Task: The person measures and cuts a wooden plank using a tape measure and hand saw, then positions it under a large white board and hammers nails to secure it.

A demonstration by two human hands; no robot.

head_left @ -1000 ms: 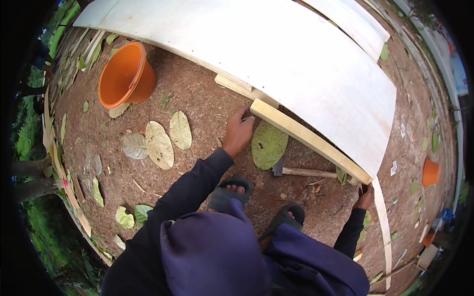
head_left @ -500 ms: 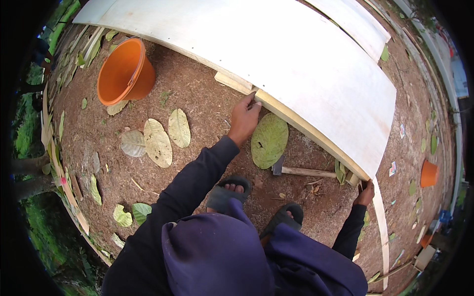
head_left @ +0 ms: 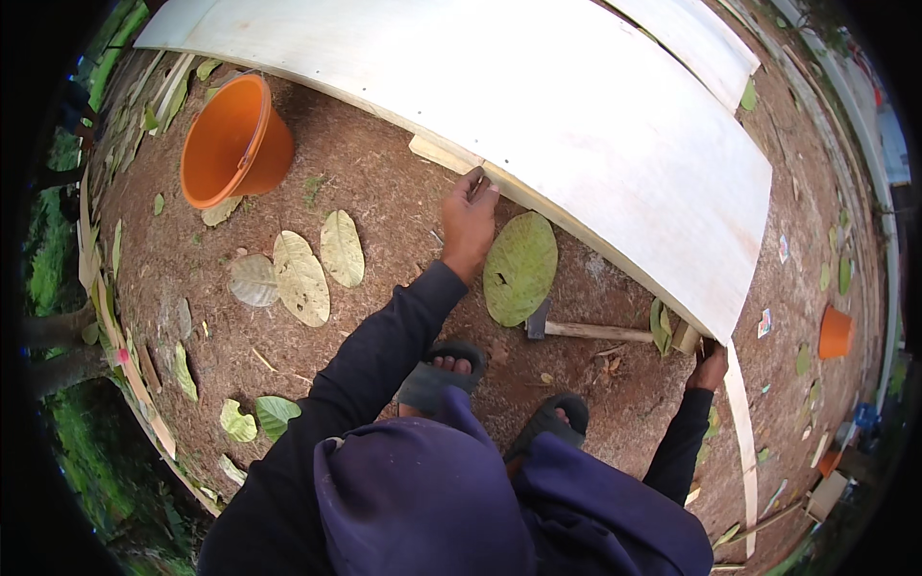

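A large white board (head_left: 595,115) spans the upper middle, with a long wooden batten (head_left: 594,244) along its near edge. My left hand (head_left: 469,223) is closed at the batten's left end, thumb and fingers pinching near the joint with another wood piece (head_left: 441,156). At the board's near right corner, my right hand (head_left: 709,368) grips the batten's other end, its fingers partly hidden under the corner. Below the batten a hammer (head_left: 600,332) lies on the ground, its dark head beside a big green leaf (head_left: 520,269).
An orange bucket (head_left: 279,154) lies tipped toward me at the left, and a smaller orange bucket (head_left: 836,332) stands far right. Dry leaves (head_left: 302,278) are scattered over the brown soil. A thin wood strip (head_left: 740,432) runs down from the board's corner. My sandalled feet are below the hammer.
The batten has moved in under the board's edge and now sits nearly flush with it; before, it stuck out. Both hands moved slightly with it, and the view shifted a little.
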